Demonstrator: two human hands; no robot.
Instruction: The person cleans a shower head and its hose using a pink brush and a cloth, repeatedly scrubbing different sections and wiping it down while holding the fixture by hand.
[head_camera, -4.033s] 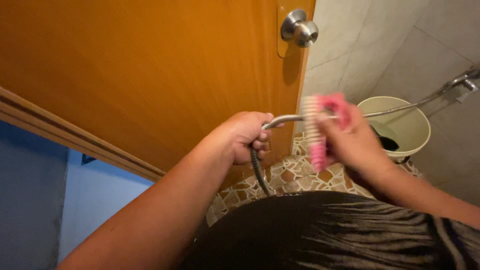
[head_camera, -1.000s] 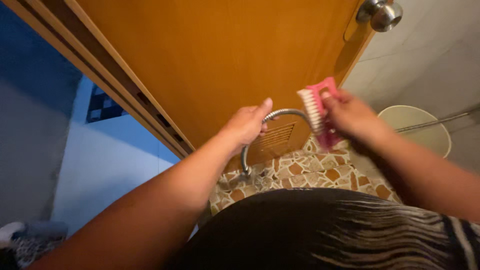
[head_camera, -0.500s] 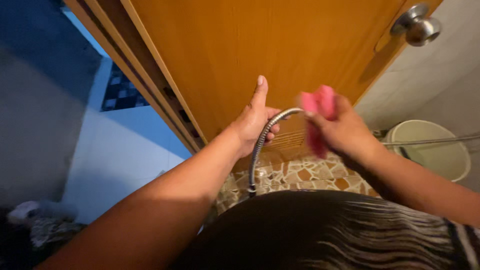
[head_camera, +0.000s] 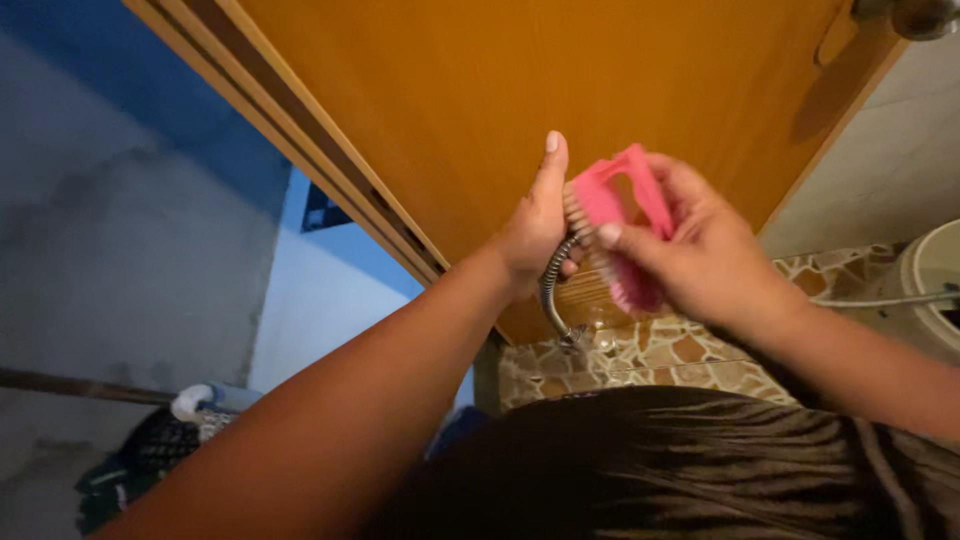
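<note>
Hose (head_camera: 551, 290) gripped in left hand (head_camera: 535, 235); right hand (head_camera: 700, 255) clamps pink brush (head_camera: 610, 215) (bristles against hose).

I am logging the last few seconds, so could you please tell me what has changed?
The right hand brought the pink plastic scrub brush leftward, against the left hand. The corrugated metal hose now hangs in a shorter loop. Both grips stayed; the orange wooden door stayed open.
</note>
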